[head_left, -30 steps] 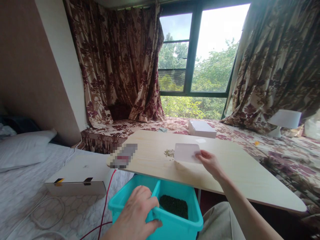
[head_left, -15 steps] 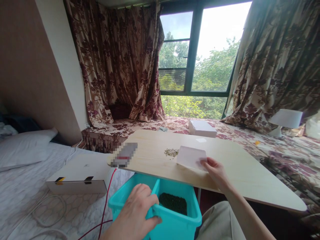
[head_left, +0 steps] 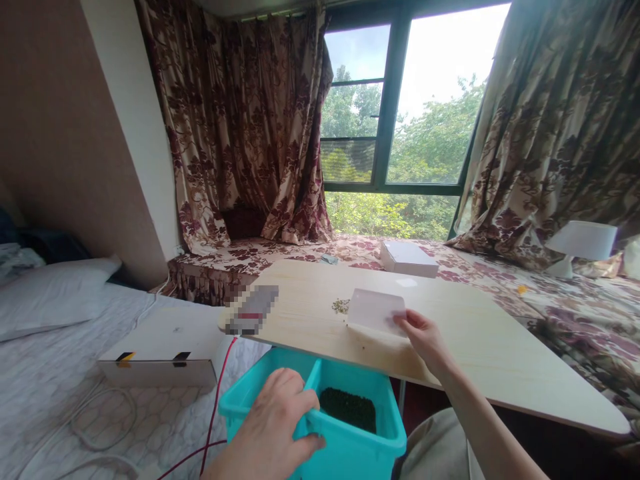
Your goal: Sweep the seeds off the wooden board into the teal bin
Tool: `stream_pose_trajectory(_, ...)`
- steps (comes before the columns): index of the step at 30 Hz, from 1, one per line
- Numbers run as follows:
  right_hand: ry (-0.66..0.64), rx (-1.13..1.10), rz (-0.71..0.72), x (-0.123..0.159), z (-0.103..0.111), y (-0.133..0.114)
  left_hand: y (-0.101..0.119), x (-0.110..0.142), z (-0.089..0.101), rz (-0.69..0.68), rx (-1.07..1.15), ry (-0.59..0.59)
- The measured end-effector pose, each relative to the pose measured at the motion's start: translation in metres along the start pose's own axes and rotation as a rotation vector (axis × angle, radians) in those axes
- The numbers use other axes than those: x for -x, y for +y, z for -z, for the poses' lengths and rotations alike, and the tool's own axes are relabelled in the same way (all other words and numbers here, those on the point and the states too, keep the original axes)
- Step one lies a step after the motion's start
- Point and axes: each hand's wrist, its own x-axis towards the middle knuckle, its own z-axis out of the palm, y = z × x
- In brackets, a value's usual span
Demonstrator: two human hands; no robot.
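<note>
My right hand [head_left: 419, 331] pinches the right edge of a thin translucent plastic sheet [head_left: 374, 311], tilted over the pale wooden table [head_left: 480, 347]. Just left of the sheet lies a small scatter of beans or seeds [head_left: 341, 306], partly hidden by it. My left hand [head_left: 283, 417] is closed on the near rim of a turquoise bin [head_left: 395, 433], at the divider, with the thumb outside. Many small dark green beans or grains [head_left: 349, 409] lie in the bin's right compartment. What the left compartment holds is mostly hidden by my hand.
A blurred-out phone-like object [head_left: 254, 311] with a red cable [head_left: 219, 393] lies at the table's left end. A white box [head_left: 163, 353] sits on the bed at left. Beyond the table are another white box [head_left: 409, 259] and a lamp [head_left: 583, 241].
My right hand has moved the sheet slightly left, covering more of the scattered beans or seeds. A small speck now shows near the table's front edge. My left hand stays on the bin.
</note>
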Motion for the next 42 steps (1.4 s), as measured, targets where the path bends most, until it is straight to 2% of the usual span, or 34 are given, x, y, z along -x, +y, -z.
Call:
stream_pose_trajectory(4, 0.007, 0.003, 0.027, -0.005, -0.007, 0.002, -0.002, 0.002, 0.0, -0.002, 0.02, 0.012)
stream_pose_trajectory(9, -0.062, -0.006, 0.03, -0.006, -0.021, 0.003, -0.006, 0.001, 0.001, -0.002, 0.037, 0.024)
stream_pose_trajectory(12, -0.097, -0.01, 0.0, 0.0, -0.022, 0.0, -0.008, 0.001, 0.0, 0.002, 0.048, 0.04)
stream_pose_trajectory(17, -0.154, -0.03, -0.039, 0.012, -0.007, -0.007, -0.011, 0.002, -0.002, -0.007, 0.06, 0.064)
stream_pose_trajectory(22, -0.018, -0.002, 0.027, 0.027, 0.016, -0.005, -0.014, 0.001, -0.004, -0.014, 0.058, 0.075)
stream_pose_trajectory(25, -0.002, 0.043, 0.018, 0.046, 0.018, -0.003, -0.014, 0.0, -0.004, -0.014, 0.068, 0.071)
stream_pose_trajectory(28, -0.087, 0.024, -0.002, 0.061, 0.008, -0.006, -0.012, 0.0, -0.003, -0.007, 0.07, 0.067)
stream_pose_trajectory(30, -0.13, -0.009, 0.002, 0.06, -0.003, -0.009, -0.012, 0.002, -0.001, -0.003, 0.069, 0.063)
stream_pose_trajectory(35, -0.058, -0.079, 0.076, 0.025, -0.043, -0.014, -0.018, 0.009, 0.006, 0.022, 0.05, 0.057)
stream_pose_trajectory(39, -0.094, -0.087, 0.078, 0.001, -0.074, -0.009, -0.026, 0.012, 0.011, 0.06, 0.037, 0.063)
stream_pose_trajectory(42, -0.121, -0.082, 0.065, -0.005, -0.086, -0.003, -0.029, 0.014, 0.013, 0.062, 0.036, 0.07)
